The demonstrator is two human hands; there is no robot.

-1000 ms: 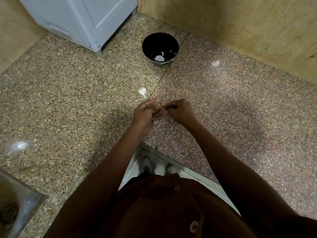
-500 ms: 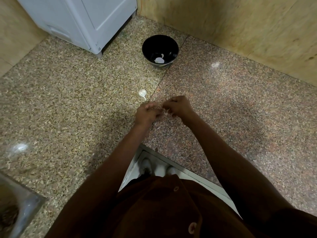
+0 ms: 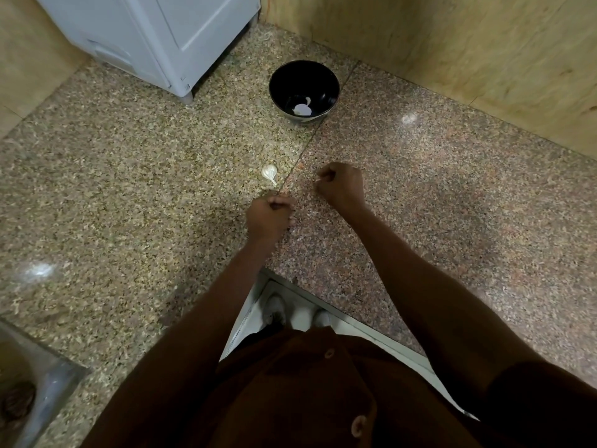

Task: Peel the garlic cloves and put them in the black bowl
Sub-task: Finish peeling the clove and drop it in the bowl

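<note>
now mid-frame: our left hand (image 3: 268,218) curled, pinching something small we cannot identify | right hand (image 3: 339,189) curled, contents unclear | unpeeled garlic clove (image 3: 269,172) just above left hand | black bowl (image 3: 303,88) upper centre | risk: we lose pale peel scraps against speckled counter (image 3: 129,189)

Dim, warm indoor light from overhead. Glare spots on the polished granite counter (image 3: 452,176): one far right, one at left edge, smeared. Soft shadows spread under both forearms. Wide-angle bend curves the wall line and counter edges toward the corners. Centre fairly sharp; slight softness on both fists. Bowl (image 3: 323,76) interior reads near-black, faint rim sheen.
</note>
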